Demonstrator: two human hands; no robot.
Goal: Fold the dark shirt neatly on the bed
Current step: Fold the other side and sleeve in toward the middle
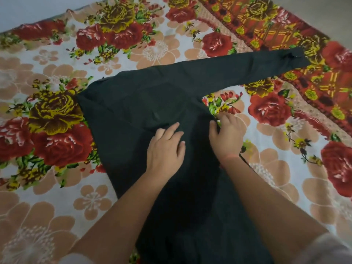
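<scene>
Dark shirt (144, 103) lies flat mid-bed on the floral bedspread (47, 60), body running toward the near edge, one long sleeve (247, 69) stretched toward the far right corner. Left hand (165, 147) flat on the fabric, fingers loosely spread. Right hand (226, 134) pinches the shirt's right side edge, below the sleeve.

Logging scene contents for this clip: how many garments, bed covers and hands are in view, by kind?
Dark shirt: 1, spread flat with one sleeve stretched out.
Floral bed cover: 1.
Hands: 2, left hand flat on the shirt, right hand at its side edge.
Total: 4.
</scene>
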